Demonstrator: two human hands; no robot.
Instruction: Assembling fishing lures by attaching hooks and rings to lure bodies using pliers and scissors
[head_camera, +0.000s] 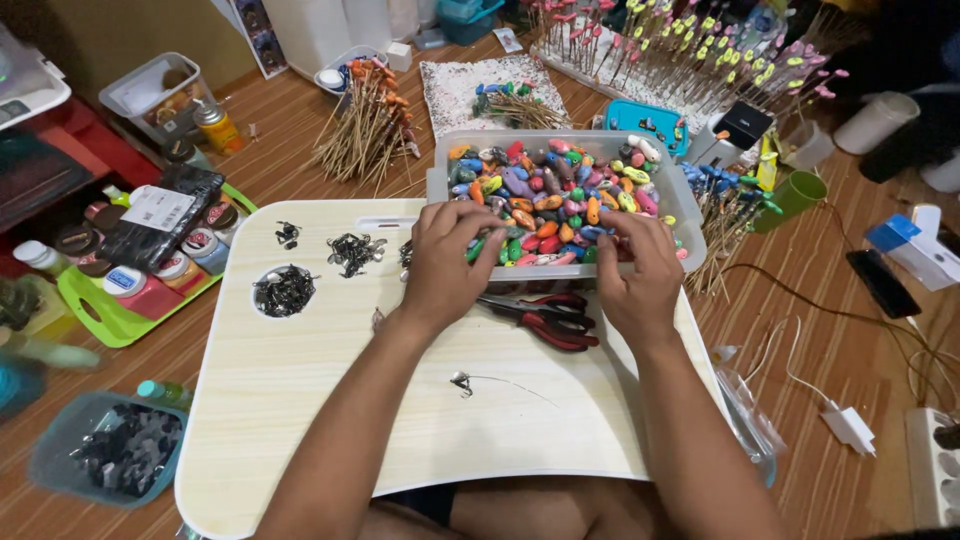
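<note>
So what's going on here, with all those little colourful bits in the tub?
A person sits at a pale wooden lap table, both hands at the near edge of a clear plastic tub full of small painted lure-shaped pieces. The left hand and right hand are picking among the pieces. Red-handled pliers lie on the table just below the hands. Small piles of dark metal hooks sit to the left, and bundles of bamboo sticks lie on the floor behind.

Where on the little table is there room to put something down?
Bare wood lies along the lap table near edge, left of the left hand. Crowded: the bead tub, red pliers, and dark hook piles at the far left.
</note>
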